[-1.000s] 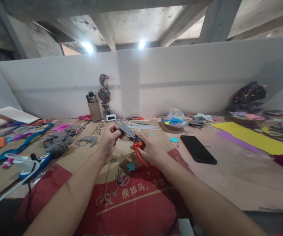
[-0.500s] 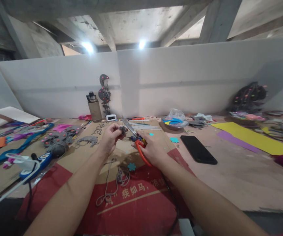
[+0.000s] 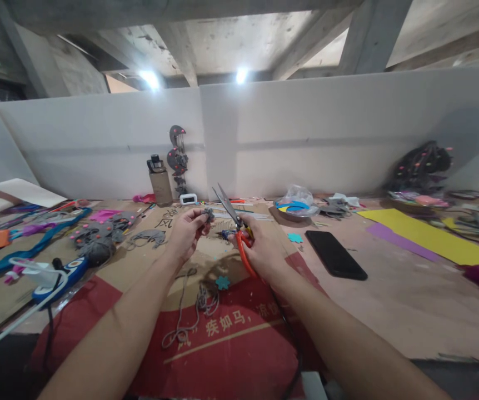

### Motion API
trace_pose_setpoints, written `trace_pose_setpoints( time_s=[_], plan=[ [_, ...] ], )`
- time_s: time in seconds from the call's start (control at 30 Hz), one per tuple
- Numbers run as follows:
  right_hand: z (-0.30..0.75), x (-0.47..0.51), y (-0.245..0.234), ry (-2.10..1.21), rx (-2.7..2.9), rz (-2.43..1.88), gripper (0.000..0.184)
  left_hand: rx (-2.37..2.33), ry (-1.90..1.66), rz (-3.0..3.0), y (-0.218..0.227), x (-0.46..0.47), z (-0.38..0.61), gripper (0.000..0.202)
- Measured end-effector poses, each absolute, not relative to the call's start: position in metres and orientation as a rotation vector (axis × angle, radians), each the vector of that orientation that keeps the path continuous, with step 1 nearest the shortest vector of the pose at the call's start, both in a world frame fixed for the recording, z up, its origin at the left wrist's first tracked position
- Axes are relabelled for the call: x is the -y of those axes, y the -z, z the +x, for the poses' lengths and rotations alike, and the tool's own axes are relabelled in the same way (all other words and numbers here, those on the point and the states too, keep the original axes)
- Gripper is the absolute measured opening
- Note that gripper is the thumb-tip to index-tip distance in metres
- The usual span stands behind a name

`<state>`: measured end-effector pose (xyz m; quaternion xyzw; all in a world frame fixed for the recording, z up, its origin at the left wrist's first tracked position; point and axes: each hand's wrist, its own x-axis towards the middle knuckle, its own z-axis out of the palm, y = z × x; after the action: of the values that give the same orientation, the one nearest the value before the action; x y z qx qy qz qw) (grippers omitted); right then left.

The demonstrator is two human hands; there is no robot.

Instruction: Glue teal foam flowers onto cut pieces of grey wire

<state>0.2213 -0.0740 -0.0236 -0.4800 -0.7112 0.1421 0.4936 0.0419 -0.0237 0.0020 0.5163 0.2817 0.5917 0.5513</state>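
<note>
My left hand (image 3: 187,230) is closed in a pinch on a small grey felt piece (image 3: 209,213) held above the cardboard. My right hand (image 3: 262,250) grips orange-handled scissors (image 3: 234,224), whose blades point up and away, just right of the grey piece and apart from it. Below my hands on the red and brown cardboard sheet (image 3: 239,333) lie grey cut strips (image 3: 200,303) and a small teal flower shape (image 3: 223,282).
A black phone (image 3: 335,254) lies right of my hands. A brown water bottle (image 3: 159,180), a white clock (image 3: 188,198) and a bowl with a plastic bag (image 3: 297,202) stand at the back. Grey felt scraps (image 3: 98,239), blue shapes and a glue gun (image 3: 51,275) lie left; yellow and purple sheets (image 3: 427,236) right.
The scissors have lifted off the grey piece and tilted upward, with my right hand drawing slightly right. My left hand keeps its pinch on the grey piece.
</note>
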Motion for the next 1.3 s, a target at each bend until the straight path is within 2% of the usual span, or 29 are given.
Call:
trace_pose_setpoints(
  time_s=[0.17,0.37,0.5,0.73,0.83,0.93,1.13,1.3],
  plan=[
    [0.232,0.065,0.021,-0.268,1.675,-1.302,0.046,-0.715,-1.404,1.172,-0.002,0.022,0.040,0.022],
    [0.277,0.048,0.015,0.019,1.678,-1.933,0.044,-0.881,-1.350,1.226,0.001,0.020,0.040,0.026],
    [0.297,0.039,0.022,-0.010,1.666,-2.254,0.040,-0.928,-1.270,1.288,0.007,0.016,0.040,0.022],
    [0.304,0.031,0.039,-0.072,1.782,-2.338,0.029,-0.886,-1.245,1.268,0.009,0.014,0.040,0.017],
    [0.303,0.033,0.039,-0.026,1.774,-2.345,0.031,-0.823,-1.252,1.220,0.005,0.017,0.039,0.018],
    [0.290,0.040,0.030,0.114,1.710,-2.175,0.034,-0.795,-1.252,1.194,0.002,0.020,0.039,0.020],
    [0.230,0.060,-0.003,0.049,1.784,-1.096,0.015,-0.813,-1.235,1.177,0.002,0.022,0.041,0.022],
    [0.201,0.053,-0.009,0.086,1.905,-0.986,0.012,-0.811,-1.214,1.233,0.008,0.017,0.041,0.022]
  ],
)
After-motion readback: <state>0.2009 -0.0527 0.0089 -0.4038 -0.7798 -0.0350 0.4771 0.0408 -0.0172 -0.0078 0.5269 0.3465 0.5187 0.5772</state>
